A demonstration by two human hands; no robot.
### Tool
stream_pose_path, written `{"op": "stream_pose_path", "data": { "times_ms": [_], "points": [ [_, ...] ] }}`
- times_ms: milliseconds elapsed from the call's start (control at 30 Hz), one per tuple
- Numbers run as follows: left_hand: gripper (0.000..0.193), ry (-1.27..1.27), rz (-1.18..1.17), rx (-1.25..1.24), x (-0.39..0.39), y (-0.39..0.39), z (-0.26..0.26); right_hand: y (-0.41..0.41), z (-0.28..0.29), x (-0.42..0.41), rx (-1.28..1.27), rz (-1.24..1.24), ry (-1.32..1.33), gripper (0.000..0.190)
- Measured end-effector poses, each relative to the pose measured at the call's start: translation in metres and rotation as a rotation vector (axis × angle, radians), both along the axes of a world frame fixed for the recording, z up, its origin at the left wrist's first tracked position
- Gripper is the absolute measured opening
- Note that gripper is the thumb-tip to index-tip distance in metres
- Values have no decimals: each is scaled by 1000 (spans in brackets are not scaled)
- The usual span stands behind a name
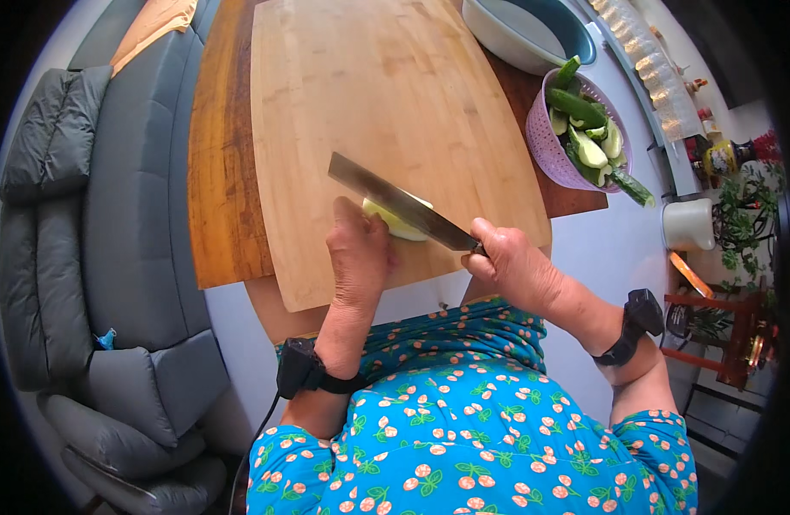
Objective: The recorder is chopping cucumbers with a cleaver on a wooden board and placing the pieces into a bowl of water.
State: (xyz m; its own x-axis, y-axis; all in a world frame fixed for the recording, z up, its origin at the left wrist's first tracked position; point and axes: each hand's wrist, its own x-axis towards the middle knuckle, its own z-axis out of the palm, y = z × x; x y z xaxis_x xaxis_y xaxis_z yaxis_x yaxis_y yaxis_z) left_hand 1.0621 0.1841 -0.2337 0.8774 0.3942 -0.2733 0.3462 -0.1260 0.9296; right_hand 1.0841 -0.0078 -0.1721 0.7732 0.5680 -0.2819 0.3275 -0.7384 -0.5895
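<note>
A pale green piece of cucumber or similar vegetable (395, 222) lies near the front edge of a bamboo cutting board (369, 96). My left hand (357, 248) holds its left end, fingers curled against it. In my right hand (507, 254) is the handle of a cleaver-type kitchen knife (401, 203). The blade slants across the vegetable, its tip pointing up and left past my left fingers. It covers part of the piece, and I cannot tell whether its edge has cut in.
A lilac perforated plastic basket (546, 151) of green vegetables, some cut, stands right of the board. Behind it is a large basin (504, 42). The board rests on a wooden table (221, 193). A grey sofa (144, 193) runs along the left, and a white pot (687, 224) stands far right.
</note>
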Motion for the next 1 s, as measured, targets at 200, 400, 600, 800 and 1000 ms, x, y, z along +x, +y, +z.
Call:
{"op": "stream_pose_path", "data": {
  "times_ms": [200, 400, 600, 800, 1000],
  "points": [
    [11, 20, -9, -13, 1, 2, 3, 9, 9, 4, -79, -34, 37, 19],
    [10, 23, -18, -29, 1, 2, -2, 15, 15, 3, -105, -40, 37, 18],
    [9, 62, -34, 26, 2, 3, 0, 29, 32, 16, -172, -33, 184, 23],
    [12, -14, -20, -17, 1, 2, 1, 38, 15, 10, -146, -24, 73, 25],
    [13, 0, 16, 23, -1, 4, -11, 33, -4, 0, -56, -6, -74, 18]
  ]
}}
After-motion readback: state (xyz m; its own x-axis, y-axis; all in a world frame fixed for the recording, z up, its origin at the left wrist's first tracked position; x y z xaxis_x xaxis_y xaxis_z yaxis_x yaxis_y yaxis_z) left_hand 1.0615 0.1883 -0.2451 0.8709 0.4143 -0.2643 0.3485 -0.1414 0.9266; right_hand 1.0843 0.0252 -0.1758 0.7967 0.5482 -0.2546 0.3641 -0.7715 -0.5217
